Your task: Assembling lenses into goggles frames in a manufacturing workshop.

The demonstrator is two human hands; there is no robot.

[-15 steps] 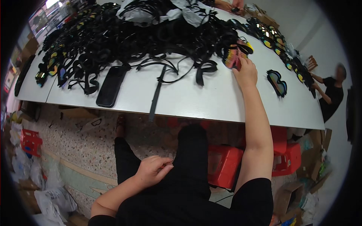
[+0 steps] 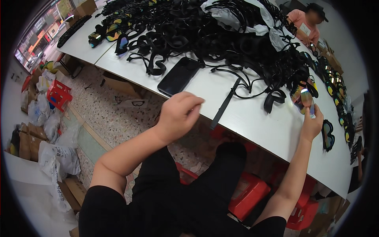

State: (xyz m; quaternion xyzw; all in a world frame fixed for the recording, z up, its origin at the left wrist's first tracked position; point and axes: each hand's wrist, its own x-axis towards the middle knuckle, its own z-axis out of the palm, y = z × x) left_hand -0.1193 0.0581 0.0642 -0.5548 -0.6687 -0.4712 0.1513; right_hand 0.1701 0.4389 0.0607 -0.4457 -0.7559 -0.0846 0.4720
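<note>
My right hand (image 2: pixel 312 123) reaches out over the white table (image 2: pixel 252 118) and holds a curved mirrored goggle lens (image 2: pixel 306 98) with rainbow tint, close to a black goggle frame (image 2: pixel 275 99). My left hand (image 2: pixel 179 114) is raised in front of the table edge, fingers curled loosely, with nothing in it. It hovers just below a black phone (image 2: pixel 178 76) lying flat on the table. A black strap (image 2: pixel 224 106) lies between the two hands. A big heap of black goggle frames and straps (image 2: pixel 221 35) covers the far side of the table.
Finished goggles with coloured lenses (image 2: pixel 327 136) lie in a row along the right. A person in a pink top (image 2: pixel 306 21) stands at the far end. Red crates (image 2: pixel 248 191) sit under the table. Bags and cardboard boxes (image 2: pixel 51 130) line the floor at left.
My left hand has risen from my lap up to the table edge. The head has turned, so the table looks tilted. My right hand stays at the lens.
</note>
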